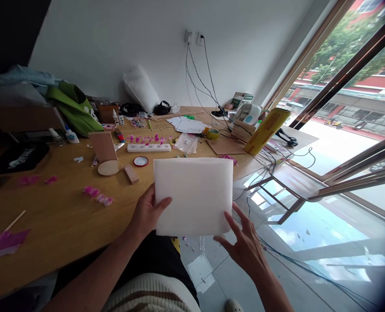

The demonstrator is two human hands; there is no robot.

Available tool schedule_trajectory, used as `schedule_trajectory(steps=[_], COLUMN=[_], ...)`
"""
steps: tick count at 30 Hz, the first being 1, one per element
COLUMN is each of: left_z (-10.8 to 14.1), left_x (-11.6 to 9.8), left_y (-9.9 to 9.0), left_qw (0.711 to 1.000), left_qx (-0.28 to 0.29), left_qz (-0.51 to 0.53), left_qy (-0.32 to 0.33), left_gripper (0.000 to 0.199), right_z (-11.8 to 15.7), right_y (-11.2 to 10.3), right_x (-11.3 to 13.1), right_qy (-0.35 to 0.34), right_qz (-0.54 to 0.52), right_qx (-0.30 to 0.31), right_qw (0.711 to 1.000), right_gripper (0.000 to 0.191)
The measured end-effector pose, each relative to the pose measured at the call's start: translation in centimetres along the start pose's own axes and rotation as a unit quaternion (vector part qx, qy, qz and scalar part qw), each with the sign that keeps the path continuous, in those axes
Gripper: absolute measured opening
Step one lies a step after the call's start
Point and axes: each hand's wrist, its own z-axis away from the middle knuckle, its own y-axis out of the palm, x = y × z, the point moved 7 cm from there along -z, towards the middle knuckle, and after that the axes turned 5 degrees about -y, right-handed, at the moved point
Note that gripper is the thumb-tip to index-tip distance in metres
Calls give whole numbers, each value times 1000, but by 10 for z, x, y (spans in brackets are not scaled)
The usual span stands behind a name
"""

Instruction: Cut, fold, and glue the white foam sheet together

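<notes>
A white rectangular sheet or thin stack of paper [194, 195] is held upright above my lap, just off the table's front edge. My left hand [148, 212] grips its left side, thumb on the near face and the other fingers behind. At the lower right edge, my right hand [246, 240] has its fingers spread; some fingertips touch or nearly touch the paper, though I cannot tell which. Left of the paper lie a small wooden block [131, 174], a round wooden disc [109, 168] and a red-rimmed lid [140, 161]. Several pink flower pieces [98, 196] rest on the table.
A white holder [149, 147] with pink flowers stands behind the paper. A stick with pink material [8, 242] lies front left. Glue bottles [71, 134] and a green bag [73, 108] are at the back left. A yellow roll [266, 131], cables and a chair [289, 188] are right.
</notes>
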Motion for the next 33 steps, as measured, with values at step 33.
schedule_trajectory(steps=[33], left_z=[30], left_x=[31], left_y=[-35], left_qw=[993], left_qx=[-62], left_qz=[-2], left_qy=[-105], left_gripper=[39], right_z=[-6], right_y=[-6], right_x=[-6], right_qy=[411], right_qz=[-502], right_qx=[-216], right_qw=[730], right_gripper=[35])
